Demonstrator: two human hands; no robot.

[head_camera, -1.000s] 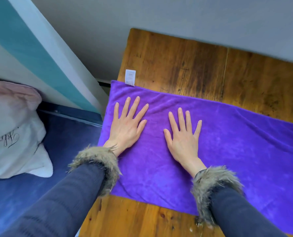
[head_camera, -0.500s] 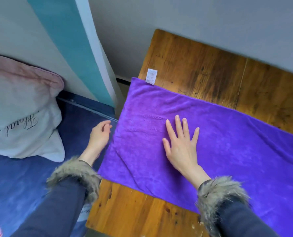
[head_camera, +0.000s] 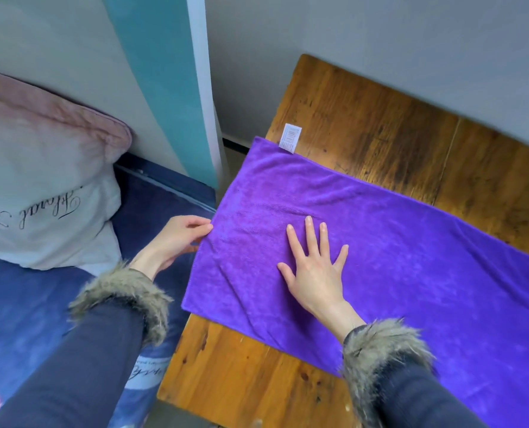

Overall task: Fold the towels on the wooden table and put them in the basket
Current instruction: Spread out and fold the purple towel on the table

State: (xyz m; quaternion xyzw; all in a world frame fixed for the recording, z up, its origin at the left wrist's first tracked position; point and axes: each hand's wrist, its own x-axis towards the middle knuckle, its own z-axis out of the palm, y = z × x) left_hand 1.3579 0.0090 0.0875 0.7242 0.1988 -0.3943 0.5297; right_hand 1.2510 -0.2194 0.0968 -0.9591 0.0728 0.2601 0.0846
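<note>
A purple towel (head_camera: 411,267) lies spread flat on the wooden table (head_camera: 380,125), running off the right edge of view. Its left end overhangs the table's left edge, and a white label (head_camera: 290,138) sticks out at its far left corner. My right hand (head_camera: 315,267) rests flat on the towel with fingers spread, palm down. My left hand (head_camera: 179,239) is beside the table's left edge, its fingertips pinching the towel's left hem. No basket is in view.
A bed with a dark blue flowered cover (head_camera: 19,319) lies left of the table, with a white and pink pillow (head_camera: 41,186) on it. A grey wall (head_camera: 380,41) stands behind the table, and a teal and white panel (head_camera: 170,88) leans beside it.
My left hand lifted off the towel, swung left past the table's edge and now pinches the towel's left hem. My right hand stayed flat on the towel. The view has shifted left.
</note>
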